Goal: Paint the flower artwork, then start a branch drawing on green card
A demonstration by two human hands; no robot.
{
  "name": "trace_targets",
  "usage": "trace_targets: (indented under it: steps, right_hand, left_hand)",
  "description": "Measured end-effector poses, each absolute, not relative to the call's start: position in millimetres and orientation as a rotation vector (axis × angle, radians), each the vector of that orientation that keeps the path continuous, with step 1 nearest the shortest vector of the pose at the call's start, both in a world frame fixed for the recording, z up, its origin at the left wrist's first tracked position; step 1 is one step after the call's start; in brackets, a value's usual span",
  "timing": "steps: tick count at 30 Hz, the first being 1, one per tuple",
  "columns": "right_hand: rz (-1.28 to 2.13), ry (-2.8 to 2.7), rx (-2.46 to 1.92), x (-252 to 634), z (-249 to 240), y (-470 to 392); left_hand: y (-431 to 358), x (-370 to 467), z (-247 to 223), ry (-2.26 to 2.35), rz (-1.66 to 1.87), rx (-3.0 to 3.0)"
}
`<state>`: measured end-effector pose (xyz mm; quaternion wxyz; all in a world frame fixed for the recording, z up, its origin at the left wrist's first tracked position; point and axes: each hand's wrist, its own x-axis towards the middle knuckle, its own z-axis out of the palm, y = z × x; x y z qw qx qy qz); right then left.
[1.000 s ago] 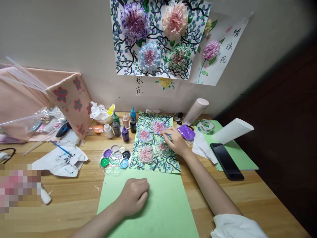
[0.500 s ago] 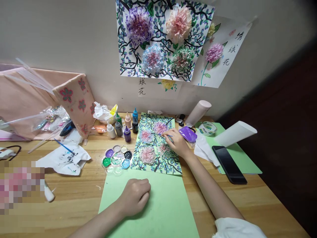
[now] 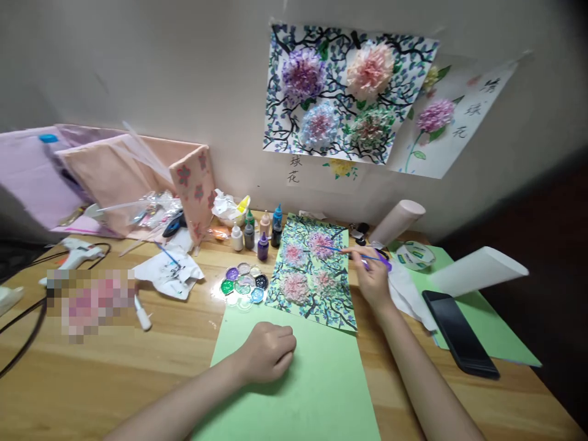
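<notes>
A slim blue paintbrush (image 3: 340, 250) is held in my right hand (image 3: 373, 278), at the right edge of the painted picture (image 3: 307, 309). Its tip points left, at the upper right pink-purple ruffled flower (image 3: 321, 244); whether it touches the petals I cannot tell. The picture has raised flowers among dark branches and blue-green leaves. My left hand (image 3: 269, 352) rests closed in a loose fist on the light green sheet (image 3: 294, 392) below the picture; its palm side is hidden. Left of the picture lies a flower-shaped paint palette (image 3: 244, 283) with purple, green, black and blue paint.
Several paint bottles (image 3: 263, 247) stand behind the palette. A stained tissue (image 3: 169, 275) with another brush and a glue gun (image 3: 76, 254) lie at left. On the right are a phone (image 3: 459, 334), a tape roll (image 3: 414, 255) and white tubes (image 3: 480, 269). A finished flower picture (image 3: 351, 98) hangs on the wall.
The view has swung left, so things sit further right. My right hand has drawn back to the right from the upper right flower, showing more of the brush. My left hand stays closed on the sheet.
</notes>
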<state>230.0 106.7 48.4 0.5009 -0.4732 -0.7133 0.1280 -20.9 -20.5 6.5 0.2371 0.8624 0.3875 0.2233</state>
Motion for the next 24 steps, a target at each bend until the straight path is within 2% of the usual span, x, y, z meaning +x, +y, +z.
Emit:
trace_targets:
  steps: [5,9,16,24]
  right_hand:
    - [0.847,-1.034,-1.163,275.9,20.3,79.4]
    - [1.077,-0.857,-1.231,305.3,-11.9,44.9]
    - [1.242,-0.677,-1.152,299.4,-16.8,13.5]
    - [1.266,-0.767,-1.157,289.5,-13.0,5.1]
  left_hand:
    - [-25.6,-68.4,39.3,1.445,0.606,2.081]
    - [-30.3,-117.1,46.8,1.889,0.609,1.702]
    - [-21.9,-122.3,21.4,2.004,0.496,1.370]
    - [-4.8,-112.7,20.6,2.211,0.497,1.310]
